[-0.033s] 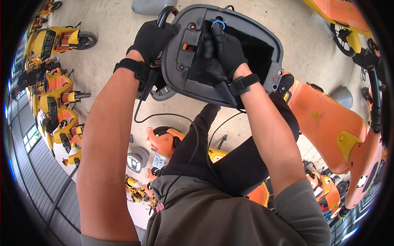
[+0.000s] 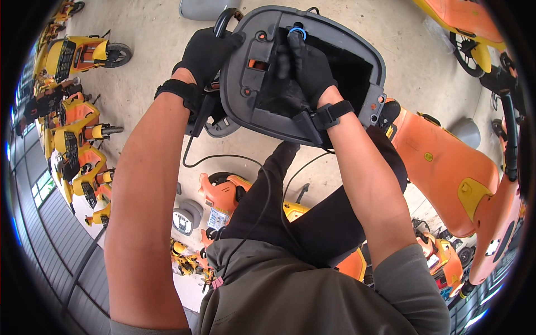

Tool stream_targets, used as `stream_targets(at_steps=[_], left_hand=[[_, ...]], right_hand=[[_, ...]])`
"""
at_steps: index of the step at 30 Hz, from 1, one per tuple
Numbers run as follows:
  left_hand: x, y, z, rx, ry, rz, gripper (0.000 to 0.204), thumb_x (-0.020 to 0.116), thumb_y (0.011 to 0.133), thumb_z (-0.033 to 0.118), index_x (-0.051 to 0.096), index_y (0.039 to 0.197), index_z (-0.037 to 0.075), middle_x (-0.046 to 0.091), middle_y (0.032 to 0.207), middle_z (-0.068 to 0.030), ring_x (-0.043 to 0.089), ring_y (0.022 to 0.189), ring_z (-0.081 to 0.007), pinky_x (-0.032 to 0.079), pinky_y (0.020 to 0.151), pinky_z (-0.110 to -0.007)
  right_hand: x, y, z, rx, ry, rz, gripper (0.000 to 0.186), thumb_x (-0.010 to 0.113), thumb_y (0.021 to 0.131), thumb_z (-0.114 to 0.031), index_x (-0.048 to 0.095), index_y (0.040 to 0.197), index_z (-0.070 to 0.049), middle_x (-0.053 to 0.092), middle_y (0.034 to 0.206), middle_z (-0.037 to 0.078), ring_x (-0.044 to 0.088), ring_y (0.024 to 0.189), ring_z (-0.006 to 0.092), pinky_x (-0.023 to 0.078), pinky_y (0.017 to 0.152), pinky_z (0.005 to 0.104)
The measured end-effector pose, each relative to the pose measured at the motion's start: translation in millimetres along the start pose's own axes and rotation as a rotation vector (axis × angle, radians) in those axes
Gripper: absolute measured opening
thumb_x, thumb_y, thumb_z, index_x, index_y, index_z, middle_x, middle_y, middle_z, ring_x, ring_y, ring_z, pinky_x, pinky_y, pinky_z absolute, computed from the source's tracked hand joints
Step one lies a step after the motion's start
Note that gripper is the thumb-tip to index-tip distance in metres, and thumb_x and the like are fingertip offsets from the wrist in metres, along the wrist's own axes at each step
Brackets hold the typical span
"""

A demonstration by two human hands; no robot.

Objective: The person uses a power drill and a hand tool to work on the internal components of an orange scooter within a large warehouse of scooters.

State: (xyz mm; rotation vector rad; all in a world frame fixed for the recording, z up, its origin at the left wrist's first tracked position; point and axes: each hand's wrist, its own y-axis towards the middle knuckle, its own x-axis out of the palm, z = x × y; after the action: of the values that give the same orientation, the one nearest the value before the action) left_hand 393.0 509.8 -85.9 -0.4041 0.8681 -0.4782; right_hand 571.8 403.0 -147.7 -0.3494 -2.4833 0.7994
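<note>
A dark grey plastic scooter compartment (image 2: 268, 120), rounded in outline with a deep black well, sits at the top middle. My left hand (image 2: 209, 53), in a black glove, is closed round its left edge, close beneath a curved black handle (image 2: 224, 22). My gloved right hand (image 2: 312, 70) reaches into the well. Its fingers are closed on a small part with a blue ring (image 2: 297, 32) at the well's far end; the fingertips are partly hidden. Orange fasteners (image 2: 261, 36) dot the compartment's left panel. A black strap circles each wrist.
Yellow and orange scooters (image 2: 67, 58) line the left. A large orange scooter body (image 2: 441, 162) lies close on the right, with another scooter (image 2: 469, 33) beyond. Grey seats (image 2: 209, 6) rest on the concrete floor. A black cable (image 2: 223, 156) hangs in front of my legs.
</note>
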Motion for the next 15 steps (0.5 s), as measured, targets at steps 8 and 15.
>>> stream_targets(at_steps=[8,15], left_hand=[[-3.4,2.9,1.3,-0.029,0.077,-0.041,0.04,0.064,0.084,0.036,0.067,0.093,-0.003,0.065,0.074,-0.0062,0.058,0.067,-0.0133,0.045,0.065,-0.028],[-0.8,3.2,-3.8,0.01,0.025,0.001,0.042,0.063,0.083,0.04,0.067,0.087,-0.002,0.063,0.068,-0.0071,0.057,0.062,-0.0155,0.044,0.061,-0.03]], right_hand=[[-5.6,6.5,6.5,-0.049,0.088,-0.138,0.028,0.055,0.095,-0.024,0.062,0.091,0.002,0.061,0.077,0.007,0.059,0.065,0.0147,0.054,0.062,0.0279],[-0.5,4.7,7.9,-0.052,-0.004,-0.003,0.021,0.055,0.095,-0.018,0.062,0.093,0.001,0.062,0.077,0.006,0.057,0.064,0.0119,0.051,0.058,0.0265]])
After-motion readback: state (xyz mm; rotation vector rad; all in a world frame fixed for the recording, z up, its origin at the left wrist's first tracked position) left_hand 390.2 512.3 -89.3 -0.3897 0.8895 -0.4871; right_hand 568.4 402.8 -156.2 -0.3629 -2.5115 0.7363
